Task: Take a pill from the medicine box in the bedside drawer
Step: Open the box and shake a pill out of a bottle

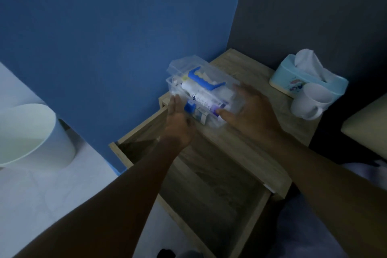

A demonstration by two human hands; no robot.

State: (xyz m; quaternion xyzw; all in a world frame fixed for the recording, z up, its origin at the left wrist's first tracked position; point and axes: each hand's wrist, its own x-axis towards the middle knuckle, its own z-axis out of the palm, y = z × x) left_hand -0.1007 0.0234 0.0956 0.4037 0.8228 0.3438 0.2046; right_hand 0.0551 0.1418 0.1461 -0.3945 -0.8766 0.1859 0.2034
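Observation:
A clear plastic medicine box with a blue handle and a blue clasp rests on the left part of the wooden bedside table top. Tubes and small packets show through its walls. My left hand presses against the box's near-left end by the clasp. My right hand grips its right side, thumb on the front wall. The lid looks closed. The drawer below stands pulled out, its wooden bottom bare.
A light blue tissue box and a white mug stand at the table's right rear. A white bin sits on the floor at left. A blue wall is behind, a bed edge at right.

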